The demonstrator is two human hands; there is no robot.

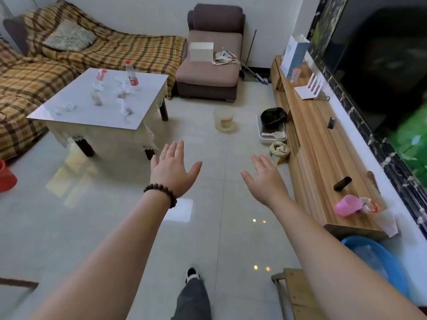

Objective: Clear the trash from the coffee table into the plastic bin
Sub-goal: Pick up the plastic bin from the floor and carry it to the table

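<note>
A white-topped coffee table (76, 116) stands at the upper left. On it lie several crumpled paper scraps (65, 107) and a clear plastic bottle (131, 73) with a red cap and label. A translucent plastic bin (224, 120) sits on the floor to the right of the table. My left hand (172, 168), with a bead bracelet at the wrist, and my right hand (265, 175) are stretched out over the floor, fingers apart, holding nothing, well short of the table and the bin.
A plaid-covered sofa (34, 84) wraps behind and left of the table; a brown armchair (209, 65) stands at the back. A long wooden TV bench (323, 158) runs along the right. A black bin in a white tray (272, 122), a blue basin (379, 255) and a red bucket (5, 176) sit on the floor.
</note>
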